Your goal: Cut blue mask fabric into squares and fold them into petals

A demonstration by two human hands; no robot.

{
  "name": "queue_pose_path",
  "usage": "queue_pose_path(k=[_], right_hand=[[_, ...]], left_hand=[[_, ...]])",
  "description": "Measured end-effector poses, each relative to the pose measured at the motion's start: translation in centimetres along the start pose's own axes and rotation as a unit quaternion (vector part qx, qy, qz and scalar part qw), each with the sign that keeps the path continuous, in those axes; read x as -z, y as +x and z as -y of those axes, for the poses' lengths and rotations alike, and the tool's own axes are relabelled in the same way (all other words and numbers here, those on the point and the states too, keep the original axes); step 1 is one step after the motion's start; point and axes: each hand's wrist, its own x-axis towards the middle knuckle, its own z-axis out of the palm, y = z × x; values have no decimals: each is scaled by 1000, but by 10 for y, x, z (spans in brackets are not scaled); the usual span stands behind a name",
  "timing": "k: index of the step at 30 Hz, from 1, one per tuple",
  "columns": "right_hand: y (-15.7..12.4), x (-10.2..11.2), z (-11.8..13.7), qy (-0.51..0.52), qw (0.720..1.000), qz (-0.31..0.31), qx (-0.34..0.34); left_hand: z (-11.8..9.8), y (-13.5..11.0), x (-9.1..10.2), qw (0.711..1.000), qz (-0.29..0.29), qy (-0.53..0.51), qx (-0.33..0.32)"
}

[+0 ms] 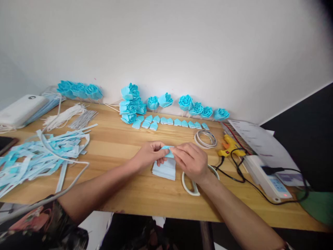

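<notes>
Between my two hands, above the middle of the table, is a small folded light-blue piece of fabric or paper (pixel 168 151). My left hand (pixel 153 151) pinches its left side between thumb and fingers. At its right end the fingertips of my right hand (pixel 191 159) are closed on it. Just below lies a stack of pale blue rectangular sheets (pixel 164 169), partly covered by my left fingers. White-handled scissors (pixel 191 189) rest under my right wrist, which hides most of them. A row of small light-blue petal-shaped pieces (pixel 177 122) lies beyond my hands.
Blue handmade flowers (pixel 186 102) line the wall. Tape rolls (pixel 205 139), a yellow glue gun (pixel 231 146) and a power strip (pixel 270 180) with black cords are at right. Left are cut strips (pixel 47 156), white cords (pixel 63 116) and a white power bank (pixel 23 110); a white cable (pixel 75 161) crosses the strips.
</notes>
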Motion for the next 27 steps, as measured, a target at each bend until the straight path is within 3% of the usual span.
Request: queue_pose_path(k=[8,16,21,24,27], right_hand=[[-1,-2,0,2,1000,1,10],[-2,-3,-3,21,999,30,-15],[-1,1,-2,40,996,79,-22],[1,4,-2,80,992,82,-55],[1,6,-4,166,974,53,-142]], left_hand=[[-2,-1,0,1000,3,0,-6],[4,2,7,998,41,-32,-19],[5,5,10,999,14,-38,-24],[1,5,12,1000,8,-4,-19],[-4,4,10,999,18,50,-7]])
